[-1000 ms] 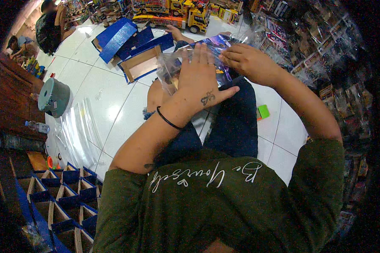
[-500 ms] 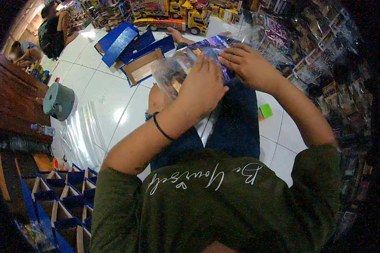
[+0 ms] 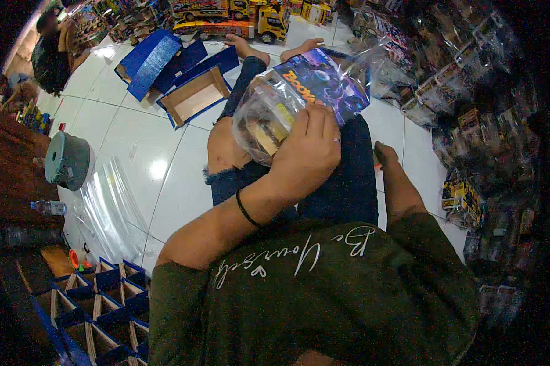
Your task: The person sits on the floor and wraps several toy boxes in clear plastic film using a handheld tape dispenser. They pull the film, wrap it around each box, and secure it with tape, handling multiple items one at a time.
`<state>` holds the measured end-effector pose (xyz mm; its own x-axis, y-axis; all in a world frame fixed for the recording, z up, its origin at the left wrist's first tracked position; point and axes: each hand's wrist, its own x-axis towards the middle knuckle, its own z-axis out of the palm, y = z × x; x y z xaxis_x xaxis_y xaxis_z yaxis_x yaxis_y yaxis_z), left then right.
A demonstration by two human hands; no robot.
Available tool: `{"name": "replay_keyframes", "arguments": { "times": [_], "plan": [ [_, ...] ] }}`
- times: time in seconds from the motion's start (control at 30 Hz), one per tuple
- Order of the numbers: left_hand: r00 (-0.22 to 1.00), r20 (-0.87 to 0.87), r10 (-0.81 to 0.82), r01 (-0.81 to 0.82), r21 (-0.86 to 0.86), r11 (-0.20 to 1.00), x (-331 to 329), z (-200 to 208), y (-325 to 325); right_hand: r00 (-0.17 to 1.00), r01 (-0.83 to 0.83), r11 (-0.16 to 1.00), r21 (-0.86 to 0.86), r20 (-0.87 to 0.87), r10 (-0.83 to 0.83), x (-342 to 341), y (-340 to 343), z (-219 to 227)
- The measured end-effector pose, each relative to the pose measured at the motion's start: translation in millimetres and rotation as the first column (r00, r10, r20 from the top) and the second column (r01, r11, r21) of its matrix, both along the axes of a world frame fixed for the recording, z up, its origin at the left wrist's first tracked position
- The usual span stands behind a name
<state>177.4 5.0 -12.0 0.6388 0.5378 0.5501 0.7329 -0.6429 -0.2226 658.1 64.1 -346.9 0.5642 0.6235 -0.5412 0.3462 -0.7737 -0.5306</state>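
My left hand (image 3: 305,152) clamps the clear toy bag (image 3: 299,100) on my lap, angled up-right, while my right hand (image 3: 386,160) rests beside my thigh, its fingers hidden.

Glossy clear plastic bag (image 3: 269,116) over printed card (image 3: 323,79); shiny white floor tiles (image 3: 134,158); matt denim (image 3: 342,189).

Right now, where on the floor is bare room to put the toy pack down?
White tiles are free between the left knee, the open box and the tape roll. The right side, by the right hand, is crowded with packed toys.
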Motion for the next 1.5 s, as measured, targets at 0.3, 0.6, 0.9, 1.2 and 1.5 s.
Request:
{"name": "replay_keyframes", "arguments": {
  "times": [0.3,0.6,0.9,1.2,1.5],
  "plan": [
    [0.983,0.127,-0.132,0.135,-0.016,0.991,-12.7,-6.7,4.8,0.853,0.477,0.483,0.734,-0.518,-0.054,-49.0,-44.3,305.3],
    [0.987,0.124,-0.099,0.092,0.063,0.994,-10.7,-15.1,3.5,0.325,-0.940,0.295,0.174,0.724,0.609,-352.8,58.3,500.0],
    [0.960,0.198,-0.199,0.183,0.094,0.979,-15.4,-11.0,11.0,0.123,-0.845,0.347,-0.407,0.483,0.867,-430.2,113.3,523.7],
    [0.922,0.268,-0.281,0.267,0.086,0.960,-12.6,-21.1,12.1,0.226,-0.971,0.201,0.132,0.785,0.577,-345.2,-9.9,493.7],
    [0.949,0.271,-0.164,0.164,0.023,0.986,-57.8,8.1,69.7,0.703,-0.652,0.713,0.258,0.558,0.441,-235.6,-189.9,453.6]
  ]
}}
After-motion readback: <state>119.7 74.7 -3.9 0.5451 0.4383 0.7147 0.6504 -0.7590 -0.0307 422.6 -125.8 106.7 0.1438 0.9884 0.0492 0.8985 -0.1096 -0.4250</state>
